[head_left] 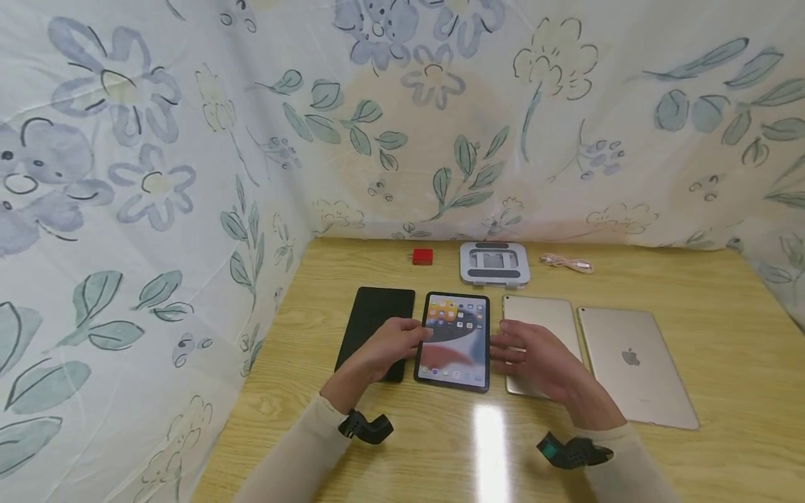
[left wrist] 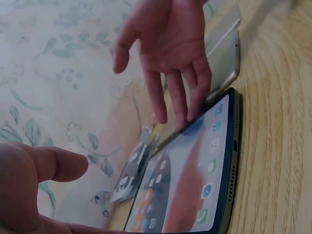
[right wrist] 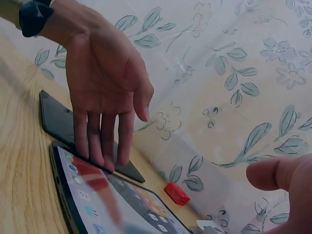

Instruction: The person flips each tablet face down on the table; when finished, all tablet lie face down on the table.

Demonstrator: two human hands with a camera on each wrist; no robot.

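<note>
A tablet [head_left: 454,356] with a lit home screen lies face up on the wooden table between my two hands. My left hand [head_left: 391,344] is at its left edge, fingers fairly straight and fingertips right at the rim, thumb raised over the screen side. On the opposite edge, my right hand [head_left: 546,358] has its fingers extended toward the rim, palm facing inward. In the left wrist view the right hand [left wrist: 173,48] shows straight, spread fingers. A black tablet [head_left: 380,307] lies partly behind the left hand, and a gold tablet [head_left: 547,314] lies partly beneath the right hand.
A second gold tablet [head_left: 635,370] lies face down at the right. Along the back stand a red charger plug [head_left: 423,256], a grey-white folding stand [head_left: 495,264] and a coiled pink cable [head_left: 566,263]. Floral cloth [head_left: 415,168] hangs behind the table and on the left.
</note>
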